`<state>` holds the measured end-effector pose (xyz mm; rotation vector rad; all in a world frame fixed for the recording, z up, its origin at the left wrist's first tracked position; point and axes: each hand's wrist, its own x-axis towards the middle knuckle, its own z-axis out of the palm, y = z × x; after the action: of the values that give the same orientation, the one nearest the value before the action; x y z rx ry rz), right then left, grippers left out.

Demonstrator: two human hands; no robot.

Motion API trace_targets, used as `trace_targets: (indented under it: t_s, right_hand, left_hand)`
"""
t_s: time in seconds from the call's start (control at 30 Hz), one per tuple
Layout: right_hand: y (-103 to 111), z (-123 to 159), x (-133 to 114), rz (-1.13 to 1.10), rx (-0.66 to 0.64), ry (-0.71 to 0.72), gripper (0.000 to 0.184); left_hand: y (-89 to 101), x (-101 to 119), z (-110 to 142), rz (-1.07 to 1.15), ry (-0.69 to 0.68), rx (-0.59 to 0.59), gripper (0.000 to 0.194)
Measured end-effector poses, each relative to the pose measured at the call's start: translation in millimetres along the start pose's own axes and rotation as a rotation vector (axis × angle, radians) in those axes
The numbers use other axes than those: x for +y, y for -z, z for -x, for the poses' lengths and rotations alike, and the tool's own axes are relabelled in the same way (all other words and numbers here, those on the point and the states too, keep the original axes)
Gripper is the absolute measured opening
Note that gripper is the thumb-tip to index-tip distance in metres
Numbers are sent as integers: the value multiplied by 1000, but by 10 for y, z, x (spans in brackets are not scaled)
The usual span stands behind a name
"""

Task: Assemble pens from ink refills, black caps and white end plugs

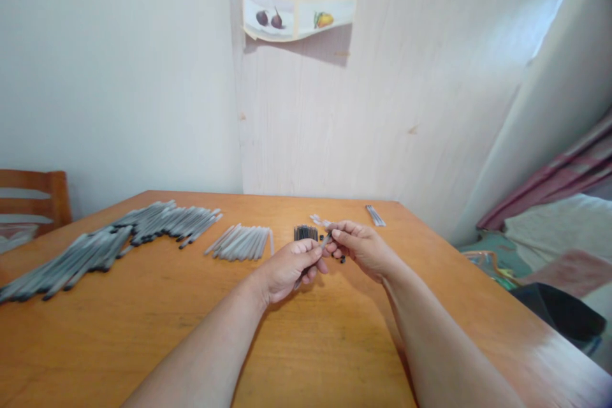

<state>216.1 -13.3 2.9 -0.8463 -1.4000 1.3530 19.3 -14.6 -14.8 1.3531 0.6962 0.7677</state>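
Observation:
A slim pen (326, 241) with a translucent barrel and a dark upper end slants between my two hands above the table. My left hand (292, 266) is closed around its barrel, and the lower end sticks out below the fingers. The fingertips of my right hand (363, 247) pinch the dark end; they hide exactly what part they grip. Just behind my hands lies a row of thin black sticks (305, 232). Small black caps (342, 259) sit beside the right fingers, with small clear pieces (315, 219) farther back.
Clear tubes (241, 242) lie in a batch left of my hands. Farther left, a large pile of dark-ended pens (95, 258) spreads over the wooden table (325, 344). A thin bundle of sticks (375, 215) lies back right. A black bin (557, 315) stands off the right edge.

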Motion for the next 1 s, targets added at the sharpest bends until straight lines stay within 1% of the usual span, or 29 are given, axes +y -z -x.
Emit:
trace_targets:
  t_s: [0.13,0.23,0.47,0.67,0.83,1.0]
  right_hand:
    - [-53,22,-59,3,-4,-7,39]
    - [-66,21,-70,4,0,8,36]
    - [-48,-9,-2,-32,22,44,33]
    - [-78,-18,-1,-89,72,19,32]
    - [-64,-16,4,-134,44,16,30]
    - [-40,-13,3,-112,28,7,29]
  left_hand:
    - [8,10,11,17,0,-17,35]
    - [10,22,21,42,-7,-24,35]
    - [-2,39,24,62,-11,-40,34]
    - [5,56,27,56,-20,-40,31]
    - [11,61,37,56,-30,-45,30]
    - [14,51,41,36,-21,-42,32]
